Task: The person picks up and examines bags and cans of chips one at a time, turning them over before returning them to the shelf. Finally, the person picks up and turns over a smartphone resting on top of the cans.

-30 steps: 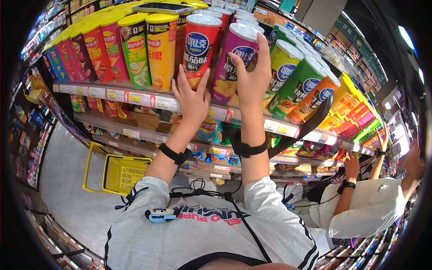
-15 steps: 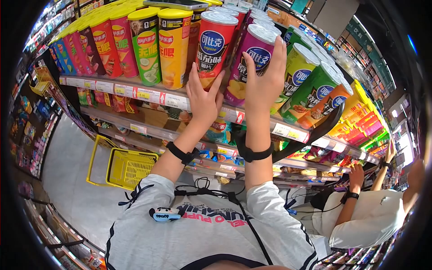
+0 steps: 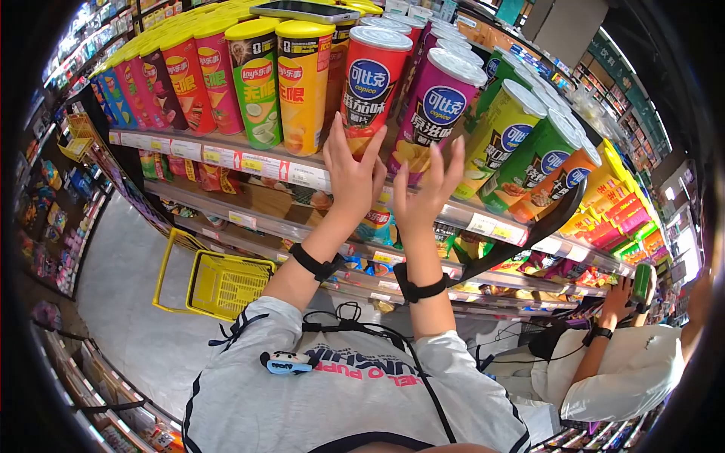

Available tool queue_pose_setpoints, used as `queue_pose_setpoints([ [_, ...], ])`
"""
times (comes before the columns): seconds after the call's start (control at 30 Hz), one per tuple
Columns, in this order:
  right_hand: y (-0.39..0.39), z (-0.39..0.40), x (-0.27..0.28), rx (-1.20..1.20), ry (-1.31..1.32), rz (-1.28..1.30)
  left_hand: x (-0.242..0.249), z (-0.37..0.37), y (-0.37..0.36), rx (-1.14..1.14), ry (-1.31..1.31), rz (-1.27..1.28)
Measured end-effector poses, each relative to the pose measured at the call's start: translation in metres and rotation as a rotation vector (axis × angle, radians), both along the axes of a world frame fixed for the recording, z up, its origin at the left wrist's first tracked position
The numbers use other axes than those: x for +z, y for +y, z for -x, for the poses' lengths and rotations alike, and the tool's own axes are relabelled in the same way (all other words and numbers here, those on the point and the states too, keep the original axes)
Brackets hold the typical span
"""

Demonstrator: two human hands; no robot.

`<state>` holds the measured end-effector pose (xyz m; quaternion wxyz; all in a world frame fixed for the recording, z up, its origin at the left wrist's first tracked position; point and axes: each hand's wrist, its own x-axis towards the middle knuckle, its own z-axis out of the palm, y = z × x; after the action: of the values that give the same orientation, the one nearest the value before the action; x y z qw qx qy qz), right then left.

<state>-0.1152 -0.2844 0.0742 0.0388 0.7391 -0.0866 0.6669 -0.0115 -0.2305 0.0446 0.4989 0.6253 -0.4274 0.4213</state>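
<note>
red canister | left hand: grip spread, touching | right hand: grip open

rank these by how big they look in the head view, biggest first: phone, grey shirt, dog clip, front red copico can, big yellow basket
1. grey shirt
2. big yellow basket and front red copico can, too close to rank
3. phone
4. dog clip

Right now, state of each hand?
Left hand: open, fingers spread at the base of the red cylindrical canister.
Right hand: open, fingers apart before the purple cylindrical canister; contact unclear.
</note>
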Motion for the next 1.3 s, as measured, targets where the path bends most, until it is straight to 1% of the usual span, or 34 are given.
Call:
queue_pose_setpoints([
  [0.07, 0.001, 0.005, -0.022, -0.032, 0.081, -0.048, 0.000, -0.001, 0.001, 0.017, -0.034, 0.027],
  [0.17, -0.007, 0.012, -0.053, -0.137, 0.111, -0.162, 0.006, 0.002, 0.005, -0.114, 0.137, 0.032],
  [0.2, -0.008, 0.013, -0.060, -0.201, 0.132, -0.148, 0.013, 0.003, 0.010, -0.121, 0.250, -0.036],
  [0.3, -0.014, 0.015, -0.076, -0.274, 0.213, -0.072, 0.036, -0.006, 0.010, -0.448, 0.438, 0.104],
  [0.33, -0.015, 0.012, -0.079, -0.316, 0.189, -0.063, 0.039, -0.016, 0.006, -0.471, 0.449, 0.119],
  [0.43, -0.014, 0.011, -0.082, -0.351, 0.190, -0.063, 0.051, -0.047, -0.003, -0.742, 0.604, 0.106],
  [0.53, -0.014, 0.012, -0.083, -0.337, 0.196, -0.063, 0.060, -0.057, -0.001, -0.871, 0.772, -0.008],
  [0.63, -0.013, 0.014, -0.086, -0.343, 0.212, -0.083, 0.077, -0.052, 0.009, -0.940, 0.869, -0.119],
  [0.77, -0.015, 0.013, -0.088, -0.340, 0.219, -0.094, 0.075, -0.053, 0.007, -0.939, 0.814, -0.130],
  [1.1, -0.017, 0.011, -0.091, -0.353, 0.207, -0.075, 0.072, -0.052, 0.007, -0.984, 0.817, -0.146],
  [1.3, -0.017, 0.011, -0.090, -0.379, 0.213, -0.046, 0.070, -0.051, 0.003, -0.983, 0.737, -0.135],
])
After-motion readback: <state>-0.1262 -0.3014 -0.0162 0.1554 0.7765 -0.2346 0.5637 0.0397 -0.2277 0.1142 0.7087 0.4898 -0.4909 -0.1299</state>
